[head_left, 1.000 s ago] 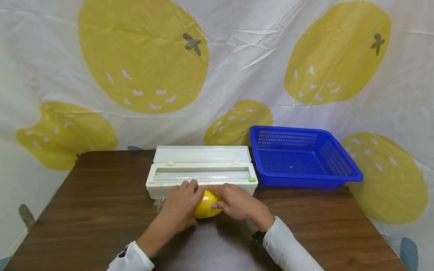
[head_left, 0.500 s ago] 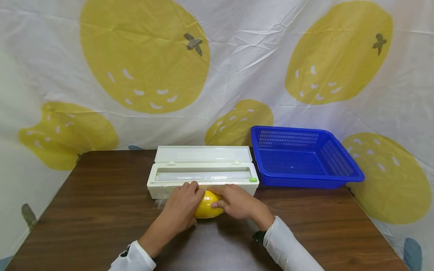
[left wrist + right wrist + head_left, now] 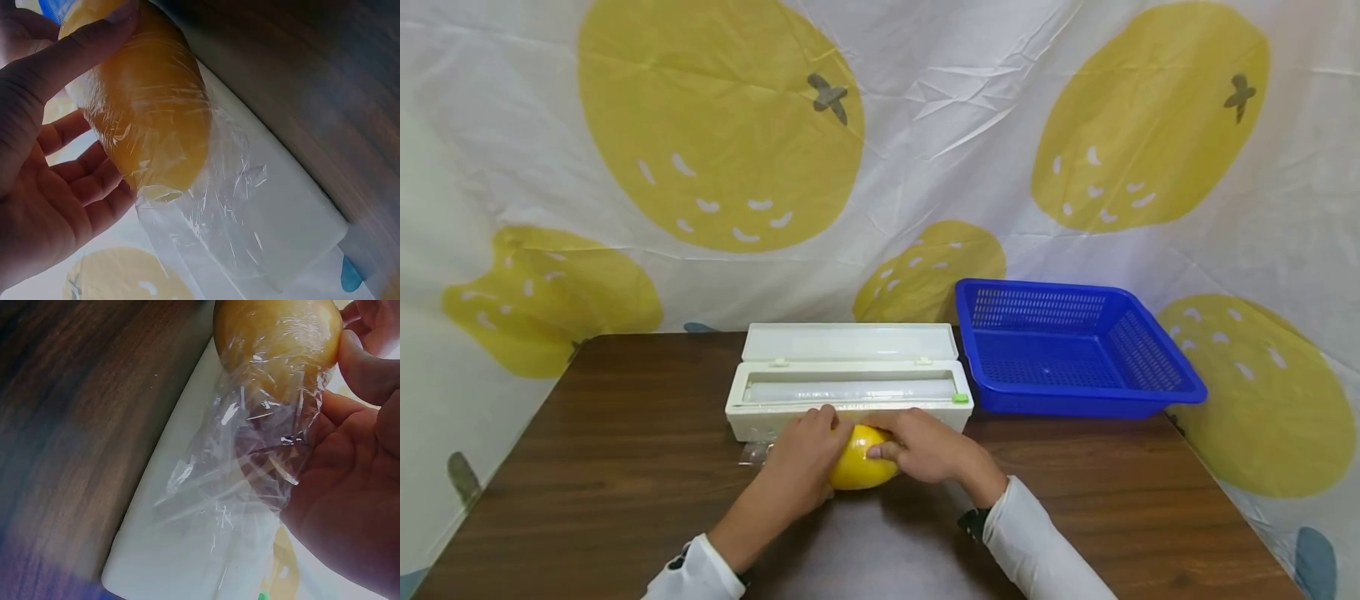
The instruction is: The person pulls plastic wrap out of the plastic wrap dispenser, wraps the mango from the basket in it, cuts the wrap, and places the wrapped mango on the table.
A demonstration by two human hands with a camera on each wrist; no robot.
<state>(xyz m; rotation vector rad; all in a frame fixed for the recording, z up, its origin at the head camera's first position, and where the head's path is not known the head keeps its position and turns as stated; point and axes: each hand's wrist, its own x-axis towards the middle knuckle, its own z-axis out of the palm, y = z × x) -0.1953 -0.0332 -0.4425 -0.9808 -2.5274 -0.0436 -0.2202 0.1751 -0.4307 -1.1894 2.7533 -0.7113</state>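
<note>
A smooth yellow fruit, its exact kind not clear, is held just in front of the white cling film dispenser. Clear cling film covers it tightly, and loose film hangs past both ends. My left hand grips its left side, with the thumb across the skin and the other fingers round the back. On the opposite side my right hand holds the fruit between thumb and fingers. Film also drapes over the right palm in the right wrist view. The dispenser's lid stands raised, showing the film roll.
A blue perforated basket stands at the back right, close beside the dispenser. A green slider sits at the dispenser's right end. Behind the brown wooden table hangs a fruit-patterned cloth.
Both hands keep their hold while the fruit shifts slightly toward the person, away from the dispenser. A bit more loose film shows left of the left hand.
</note>
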